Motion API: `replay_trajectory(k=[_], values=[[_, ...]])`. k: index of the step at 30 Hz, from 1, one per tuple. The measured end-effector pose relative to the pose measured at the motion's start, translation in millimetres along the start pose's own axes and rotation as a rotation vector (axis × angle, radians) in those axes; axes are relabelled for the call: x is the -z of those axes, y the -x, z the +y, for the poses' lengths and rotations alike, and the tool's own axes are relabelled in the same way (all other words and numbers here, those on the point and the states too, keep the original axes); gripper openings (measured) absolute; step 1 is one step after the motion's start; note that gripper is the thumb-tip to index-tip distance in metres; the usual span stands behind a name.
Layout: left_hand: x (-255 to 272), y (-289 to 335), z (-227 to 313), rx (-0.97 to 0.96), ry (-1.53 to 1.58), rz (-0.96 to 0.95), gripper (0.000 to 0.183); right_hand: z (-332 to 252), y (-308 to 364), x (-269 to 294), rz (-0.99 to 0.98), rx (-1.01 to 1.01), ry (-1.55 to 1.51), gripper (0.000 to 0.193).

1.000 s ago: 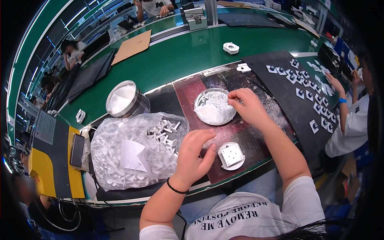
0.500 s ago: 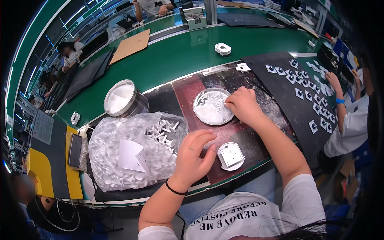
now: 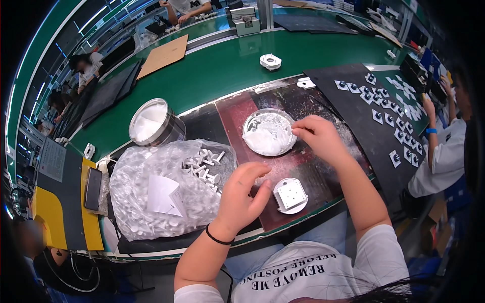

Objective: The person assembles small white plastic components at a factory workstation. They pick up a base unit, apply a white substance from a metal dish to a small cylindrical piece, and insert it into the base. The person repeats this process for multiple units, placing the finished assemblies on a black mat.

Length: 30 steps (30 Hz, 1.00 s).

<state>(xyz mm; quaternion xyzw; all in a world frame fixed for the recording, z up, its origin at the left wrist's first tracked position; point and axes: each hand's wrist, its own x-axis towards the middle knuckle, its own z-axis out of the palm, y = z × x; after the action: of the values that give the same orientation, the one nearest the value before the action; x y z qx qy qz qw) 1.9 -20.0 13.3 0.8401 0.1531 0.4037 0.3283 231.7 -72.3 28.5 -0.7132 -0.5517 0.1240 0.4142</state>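
A round, shallow metal dish (image 3: 245,124) holds soft white paste (image 3: 268,142). At its right rim is my right hand (image 3: 319,136), thumb and fingertips pinched together; anything between them is too small to make out. My left hand (image 3: 243,196) hovers between a clear plastic bag (image 3: 136,202) and a white round housing (image 3: 291,196). Its fingers are curved, with the thumb apart and nothing held. The housing lies near the table's front edge, its squarish, dotted face upward. Several white mushroom-shaped plastic pieces (image 3: 208,166) show at the bag's opening.
A metal tin (image 3: 174,132) of white paste stands tilted behind the bag. On the green conveyor (image 3: 217,76) sits a white ring-shaped part (image 3: 271,61). To the right, a black mat (image 3: 348,108) carries rows of small parts beside a co-worker's arm (image 3: 431,118). A phone (image 3: 93,189) rests at far left.
My right hand has drawn slightly right, from over the paste to the dish's rim. The ring-shaped part has shifted left along the conveyor. My left hand has barely moved.
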Motion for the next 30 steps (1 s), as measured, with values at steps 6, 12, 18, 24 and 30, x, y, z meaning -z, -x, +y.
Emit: replay_trajectory(k=[6, 12, 18, 24, 30], values=[[4, -1, 7, 0.213, 0.147, -0.213, 0.048, 0, 36, 12, -0.201, -0.331, -0.681, 0.021], [3, 1, 5, 0.237, 0.160, -0.377, 0.097, -6, 66, 2, -0.115, -0.201, -0.702, 0.020], [-5, 3, 2, 0.173, 0.111, -0.453, 0.112, -3, 78, -8, -0.131, -0.201, -0.692, 0.019], [-14, 9, -2, 0.120, 0.060, -0.430, 0.117, -7, 78, -22, -0.126, -0.203, -0.547, 0.016], [-17, 11, -6, 0.045, 0.055, -0.392, 0.119, -6, 79, -30, -0.149, -0.156, -0.566, 0.019]])
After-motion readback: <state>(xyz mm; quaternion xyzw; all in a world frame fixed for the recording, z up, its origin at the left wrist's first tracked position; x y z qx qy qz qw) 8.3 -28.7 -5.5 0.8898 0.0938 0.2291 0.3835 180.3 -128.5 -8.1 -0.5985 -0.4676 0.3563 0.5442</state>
